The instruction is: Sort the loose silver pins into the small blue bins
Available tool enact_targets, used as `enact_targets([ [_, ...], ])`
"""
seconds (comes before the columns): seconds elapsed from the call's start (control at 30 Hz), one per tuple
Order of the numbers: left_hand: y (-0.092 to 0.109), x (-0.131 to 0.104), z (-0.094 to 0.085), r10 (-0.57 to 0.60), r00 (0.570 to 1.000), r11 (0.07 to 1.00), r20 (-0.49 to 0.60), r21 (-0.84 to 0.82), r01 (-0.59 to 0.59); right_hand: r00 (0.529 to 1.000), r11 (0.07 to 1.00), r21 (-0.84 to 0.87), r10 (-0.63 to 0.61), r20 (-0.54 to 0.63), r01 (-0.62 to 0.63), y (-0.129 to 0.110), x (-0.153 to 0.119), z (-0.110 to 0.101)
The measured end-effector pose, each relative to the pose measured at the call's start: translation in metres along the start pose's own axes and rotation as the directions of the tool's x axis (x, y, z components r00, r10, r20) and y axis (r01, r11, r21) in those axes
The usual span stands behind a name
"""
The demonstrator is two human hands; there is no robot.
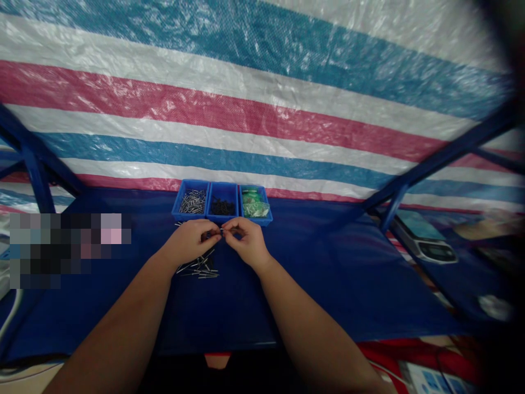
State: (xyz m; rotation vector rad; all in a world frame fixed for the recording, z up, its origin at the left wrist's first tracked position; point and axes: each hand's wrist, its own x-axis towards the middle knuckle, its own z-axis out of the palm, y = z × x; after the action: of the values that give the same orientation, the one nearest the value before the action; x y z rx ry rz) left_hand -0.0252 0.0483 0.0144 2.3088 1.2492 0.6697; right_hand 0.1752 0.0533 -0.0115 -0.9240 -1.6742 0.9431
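Observation:
My left hand [196, 238] and my right hand [247, 241] meet fingertip to fingertip above the blue table. Thumb and forefinger of each are pinched together. Something small and dark seems to sit between the fingertips, too small to name. Under and beside my left hand lies a loose pile of thin silvery metal pins [200, 268], resembling blind rivets; the hand covers part of it. Just beyond my hands are a blue bin of similar metal pins [192, 202], a blue bin of small black parts [222, 207] and a blue bin with clear and green plastic bags [255, 205].
The blue table surface [320, 273] extends to both sides. Blue metal frame posts [39, 180] stand left and right. Striped plastic sheeting [246, 109] hangs behind. At the right, a digital scale [430, 246] rests on another surface. A blurred-out patch covers part of the left side.

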Motion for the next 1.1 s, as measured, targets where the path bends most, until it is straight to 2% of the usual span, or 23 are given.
enact_targets([
  [0.27,0.003,0.0,-0.001,0.032,0.999,0.999,-0.004,0.001,-0.032,0.998,0.999,-0.004,0.036,0.042,-0.036,0.0,-0.001,0.001],
  [0.43,0.003,0.0,-0.003,0.043,0.999,0.999,-0.013,-0.026,-0.043,0.998,0.999,0.043,0.014,0.06,-0.016,-0.002,-0.002,0.001],
  [0.5,0.004,-0.001,-0.005,0.058,0.996,0.998,-0.07,-0.033,-0.061,0.999,0.998,0.058,0.004,0.039,-0.007,-0.001,-0.001,0.0],
  [0.53,0.005,-0.002,-0.006,0.055,0.989,0.998,-0.135,-0.033,-0.06,1.0,0.999,0.053,-0.001,0.022,0.0,-0.001,-0.001,0.0],
  [0.6,0.005,-0.002,-0.009,0.011,0.948,1.0,-0.317,-0.024,-0.02,1.0,1.0,0.024,-0.004,-0.016,0.005,0.001,0.0,-0.002],
  [0.63,0.005,-0.002,-0.01,-0.031,0.908,0.999,-0.417,-0.022,0.024,1.0,1.0,0.002,-0.003,-0.031,0.003,0.002,0.001,-0.003],
  [0.7,0.001,-0.001,-0.014,-0.159,0.8,0.985,-0.578,-0.039,0.168,0.999,0.999,-0.037,0.003,-0.033,-0.004,0.005,0.001,-0.004],
  [0.77,-0.007,0.003,-0.016,-0.304,0.707,0.938,-0.638,-0.071,0.339,1.0,0.998,-0.068,0.003,-0.004,-0.003,0.006,0.001,-0.004],
  [0.8,-0.012,0.005,-0.017,-0.359,0.703,0.912,-0.614,-0.072,0.403,1.0,0.997,-0.08,0.0,0.017,0.001,0.006,0.001,-0.004],
  [0.87,-0.022,0.006,-0.018,-0.41,0.724,0.879,-0.554,-0.029,0.476,0.998,0.995,-0.097,-0.004,0.061,0.01,0.006,0.0,-0.003],
  [0.97,-0.032,0.004,-0.017,-0.427,0.756,0.869,-0.496,0.005,0.494,0.99,0.991,-0.128,-0.008,0.144,0.027,0.003,0.0,-0.002],
  [1.1,-0.029,-0.005,-0.02,-0.434,0.806,0.877,-0.403,0.018,0.481,0.975,0.974,-0.222,0.003,0.22,0.047,0.0,0.001,-0.005],
])
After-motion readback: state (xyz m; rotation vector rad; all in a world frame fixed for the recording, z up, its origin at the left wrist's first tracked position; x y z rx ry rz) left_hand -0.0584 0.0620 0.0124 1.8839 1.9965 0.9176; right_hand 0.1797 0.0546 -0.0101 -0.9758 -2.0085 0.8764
